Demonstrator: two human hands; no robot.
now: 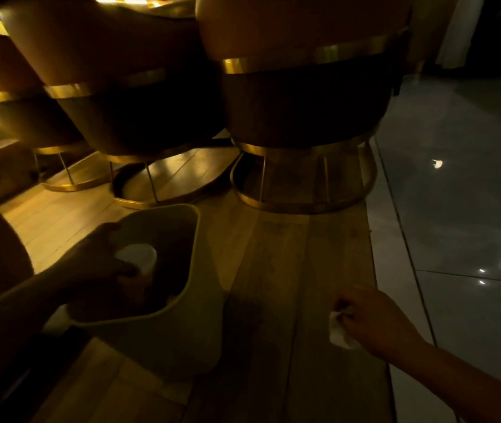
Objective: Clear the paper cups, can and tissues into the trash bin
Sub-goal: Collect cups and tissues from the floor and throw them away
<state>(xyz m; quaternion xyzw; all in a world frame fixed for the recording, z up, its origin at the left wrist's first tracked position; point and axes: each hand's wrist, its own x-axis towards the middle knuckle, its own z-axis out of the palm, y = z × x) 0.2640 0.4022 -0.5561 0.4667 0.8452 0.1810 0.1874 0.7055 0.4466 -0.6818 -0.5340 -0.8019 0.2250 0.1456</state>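
Note:
A pale green trash bin (pixel 195 239) stands on the wooden floor at lower left of centre, its mouth facing up. My left hand (pixel 99 264) reaches over the bin's rim and grips a white paper cup (pixel 139 257) just above the dark inside. A small pale scrap (pixel 171 299) shows inside the bin near its front wall. My right hand (pixel 374 319) hovers to the right of the bin, over the floor boards, fingers closed on a crumpled white tissue (pixel 339 331). The scene is very dim. No can is visible.
Round upholstered chairs (pixel 304 96) with gold bands and gold ring bases (pixel 301 206) crowd the floor behind the bin. Glossy grey tiles (pixel 463 209) begin at the right edge of the wood. A curved dark furniture edge (pixel 8 239) sits at far left.

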